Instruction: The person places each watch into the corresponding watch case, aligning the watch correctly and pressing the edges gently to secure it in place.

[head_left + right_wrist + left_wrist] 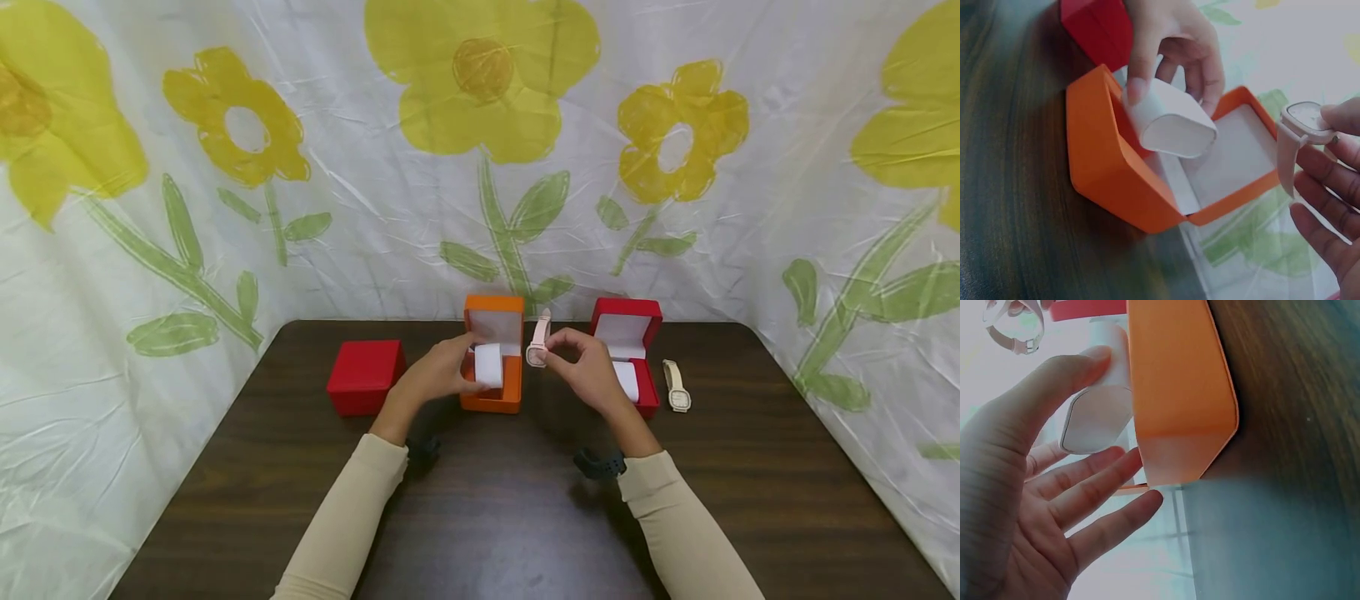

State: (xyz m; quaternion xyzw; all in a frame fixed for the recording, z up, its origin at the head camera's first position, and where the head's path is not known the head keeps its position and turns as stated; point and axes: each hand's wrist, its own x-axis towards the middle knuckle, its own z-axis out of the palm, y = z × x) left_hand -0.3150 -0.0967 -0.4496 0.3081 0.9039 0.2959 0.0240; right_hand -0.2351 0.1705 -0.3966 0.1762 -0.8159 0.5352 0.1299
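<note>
Between thumb and fingers, my left hand (438, 368) grips a white watch cushion (488, 365), held at the mouth of an orange watch box (512, 385) whose lid stands up. In the right wrist view the cushion (1179, 128) is tilted over the box's inside, its flat end showing. My right hand (588, 371) pinches a pale pink watch (538, 340) by its case, just right of the orange box. The strap hangs down from the fingers in the right wrist view. Behind the right hand, an opened red box (647, 387) holds another white cushion (626, 380).
A closed red box (366, 375) stands left of the orange one. To the right of the open red box lies a cream watch (677, 387) on the dark wooden table (480, 508). A white cloth with yellow flowers (360, 250) hangs behind the table's back edge.
</note>
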